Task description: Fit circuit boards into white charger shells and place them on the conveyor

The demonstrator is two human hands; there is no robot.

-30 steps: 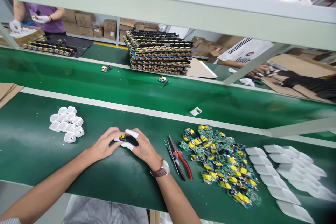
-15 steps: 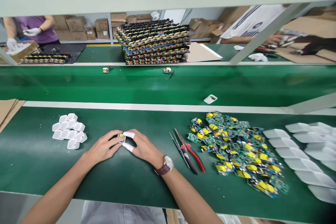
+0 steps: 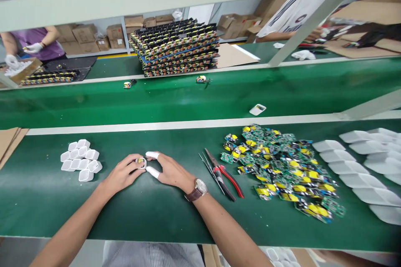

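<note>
My left hand point(image 3: 123, 174) pinches a small white plastic casing point(image 3: 144, 166) with its open side up; a yellow and dark part shows inside. Close by on its right, my right hand point(image 3: 173, 174) has white covers on thumb and forefinger. These two fingers are spread, their tips just beside the casing, and whether the thumb touches it I cannot tell. To the left lies a cluster of white casings point(image 3: 84, 152). Right of my hands are red-and-black pliers point(image 3: 223, 175), tweezers point(image 3: 210, 172) and a heap of green circuit boards point(image 3: 278, 158) with yellow components.
Rows of larger white plastic shells point(image 3: 340, 162) lie at the far right. On the green belt point(image 3: 175, 106) behind a white strip rest a white casing point(image 3: 257, 109) and two small assemblies. Beyond stand stacked black trays point(image 3: 175, 50); two co-workers work across the line. A slanted post point(image 3: 308, 29) rises at right.
My right hand's fingers have come away from the casing and spread; the casing stays in my left hand. The whole view has tilted slightly.
</note>
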